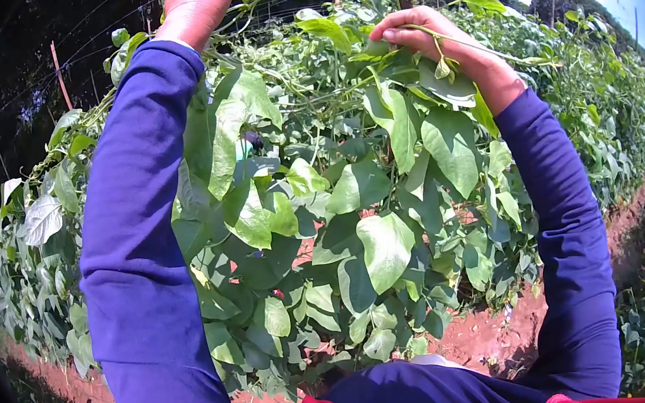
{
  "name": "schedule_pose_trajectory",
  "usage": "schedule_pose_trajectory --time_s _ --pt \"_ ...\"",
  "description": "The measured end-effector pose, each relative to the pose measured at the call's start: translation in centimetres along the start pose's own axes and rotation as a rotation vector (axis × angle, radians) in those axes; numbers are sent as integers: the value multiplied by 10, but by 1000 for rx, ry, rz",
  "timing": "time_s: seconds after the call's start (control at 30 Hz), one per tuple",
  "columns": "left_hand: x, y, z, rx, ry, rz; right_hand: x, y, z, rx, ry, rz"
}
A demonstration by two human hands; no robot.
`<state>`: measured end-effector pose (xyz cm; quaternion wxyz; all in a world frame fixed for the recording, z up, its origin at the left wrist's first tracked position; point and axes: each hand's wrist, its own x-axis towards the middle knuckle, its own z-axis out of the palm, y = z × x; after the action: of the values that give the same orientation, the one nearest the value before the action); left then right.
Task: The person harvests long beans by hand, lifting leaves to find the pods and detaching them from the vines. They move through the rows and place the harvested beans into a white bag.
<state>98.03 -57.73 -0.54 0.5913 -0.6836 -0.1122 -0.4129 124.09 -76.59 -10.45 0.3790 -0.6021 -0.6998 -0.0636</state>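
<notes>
My left hand (198,7) is raised at the top edge, near the upper vines of a leafy climbing plant. The frame cuts off its fingers, so what they hold is hidden. To the right, my right hand (443,37) is at the top of the same plant, its fingers closed together around a thin green vine (435,33). The vine trails across the hand toward the right. Broad green leaves (451,149) hang just below this hand, and a large sunlit leaf (387,250) hangs lower in the middle.
Wires and thin stakes (61,76) rise behind the foliage on the left. A row of climbing plants (610,118) runs off to the right. Reddish soil (500,333) lies at the plants' base. Something dark and teal (247,145) shows partly through the leaves.
</notes>
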Motion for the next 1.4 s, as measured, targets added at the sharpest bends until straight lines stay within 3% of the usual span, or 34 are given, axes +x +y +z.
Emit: schedule_pose_trajectory --time_s 0.07,0.13,0.2,0.27,0.33,0.4,0.43,0.47,0.53,0.6,0.63,0.67,0.73,0.77,0.8,0.87,0.93,1.0,1.07,1.13,1.2,1.23,1.27,1.37,1.4 --pt "-4 8 39 82 -194 -139 -3 -1 2 391 253 107" --pt "-18 13 51 -232 -148 -179 15 4 -2 521 303 105" --pt "-21 15 54 -361 -321 -303 34 -6 4 771 619 26" --pt "-23 12 52 -587 -511 -311 72 24 -1 677 694 -50" --pt "-28 7 66 -744 -480 -311 101 8 4 634 785 -53" --pt "-30 9 55 -1201 -515 -546 93 -35 8 268 771 -87" --pt "-23 11 28 -1115 -629 -522 116 -21 10 -149 967 -193" --pt "-19 10 7 -1027 -742 -497 130 -21 16 44 889 -186" --pt "-28 11 19 -873 -623 -319 146 -29 20 -145 882 -173" --pt "-28 19 16 -597 -558 -325 149 -42 25 -461 725 -105" --pt "-25 17 14 -545 -593 -306 157 -44 31 -737 694 -89" --pt "-24 19 12 -544 -593 -308 163 -45 36 -803 620 -58" --pt "-24 24 4 -237 -688 -329 170 -50 43 -986 563 -87" --pt "-26 25 1 -193 -722 -314 153 -73 45 -974 473 82" --pt "-32 29 -2 -198 -724 -314 150 -78 41 -976 468 84" --pt "-45 39 -17 -139 -47 -310 147 -78 35 -807 247 87" --pt "-38 49 -37 -244 126 -252 116 -103 32 -788 228 163" --pt "-37 75 -50 -411 -63 -297 119 -97 31 -756 199 127" --pt "-26 94 -62 -450 -568 -302 105 -114 33 -763 206 179" --pt "-35 112 -23 -514 -568 -254 91 -127 32 -749 176 255" --pt "-40 127 -3 -405 -145 -216 88 -124 31 -741 155 179" --pt "-36 132 -4 -443 -273 -256 82 -127 32 -742 187 176" --pt "-38 135 -3 -452 -268 -245 104 -109 32 -704 116 132" --pt "-42 149 0 -390 -156 -290 101 -112 25 -551 0 108" --pt "-47 152 2 -343 -81 -267 143 -76 48 -666 123 -36"
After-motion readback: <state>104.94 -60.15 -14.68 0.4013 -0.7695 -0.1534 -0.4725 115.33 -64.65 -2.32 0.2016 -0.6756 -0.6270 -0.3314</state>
